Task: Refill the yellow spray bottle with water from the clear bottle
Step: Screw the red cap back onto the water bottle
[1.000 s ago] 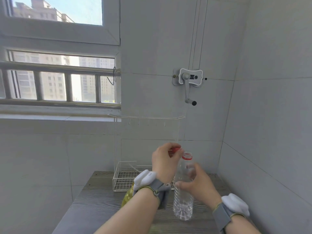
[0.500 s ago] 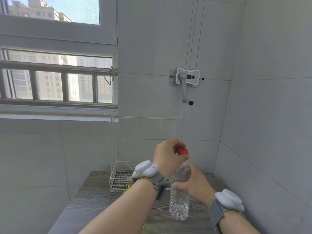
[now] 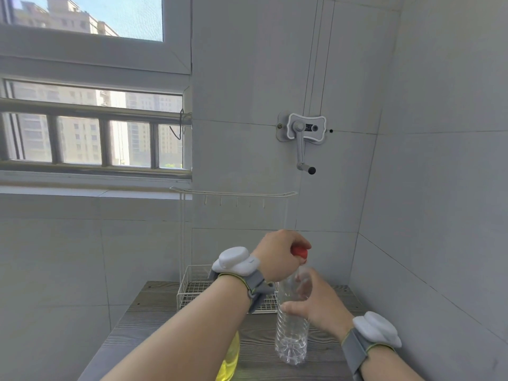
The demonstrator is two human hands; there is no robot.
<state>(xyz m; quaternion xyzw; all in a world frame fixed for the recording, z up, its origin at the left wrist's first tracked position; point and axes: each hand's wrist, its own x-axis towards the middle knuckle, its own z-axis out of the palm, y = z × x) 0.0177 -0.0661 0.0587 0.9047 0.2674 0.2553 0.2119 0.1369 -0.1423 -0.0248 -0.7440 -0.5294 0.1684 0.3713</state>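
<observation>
Left hand [image 3: 277, 257] fingers around the red cap [image 3: 300, 252], right hand [image 3: 319, 306] fingers around the upright clear bottle [image 3: 292, 336].

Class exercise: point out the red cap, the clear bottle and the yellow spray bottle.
red cap [image 3: 300, 252], head view, its exposed side.
clear bottle [image 3: 291, 339], head view, lower ribbed body.
yellow spray bottle [image 3: 229, 361], head view, visible body edge.

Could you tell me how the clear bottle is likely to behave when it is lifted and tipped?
The clear bottle looks thin-walled and ribbed, so it may dent under a firm squeeze. It seems only partly filled, hence probably light. Being tall and narrow, it could tip if nudged.
</observation>
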